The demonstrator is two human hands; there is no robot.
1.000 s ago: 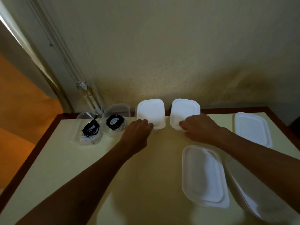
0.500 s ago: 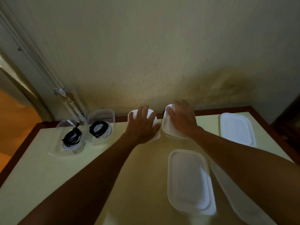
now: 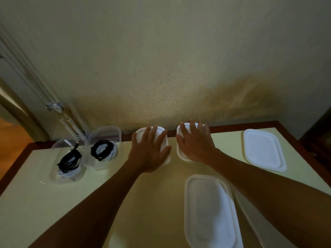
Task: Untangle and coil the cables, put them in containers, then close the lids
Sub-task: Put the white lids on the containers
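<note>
Two spread hands lie flat, gripping nothing: left hand (image 3: pixel 150 152) on one small white plastic lid (image 3: pixel 165 136), right hand (image 3: pixel 195 143) on its twin (image 3: pixel 181 152) at frame centre. Coiled black and white cables (image 3: pixel 103 152) sit in lidless clear tubs (image 3: pixel 104 136) at left. Judged step: fetching lids; next, carry them leftward. Palms hide any lift.

We're looking at what reads as a plain room in a home. We see a pale yellow-green desk (image 3: pixel 53 203) with a dark brown wooden edge pushed against a rough, speckled plaster wall (image 3: pixel 161 68) stained brown low down. White pipes (image 3: pixel 71 125) run down the wall at left under a clamp, and beyond a door frame (image 3: pixel 16 104) there's warm orange floor (image 3: pixel 12 138). Household plastic containers (image 3: pixel 105 140) sit around.
</note>
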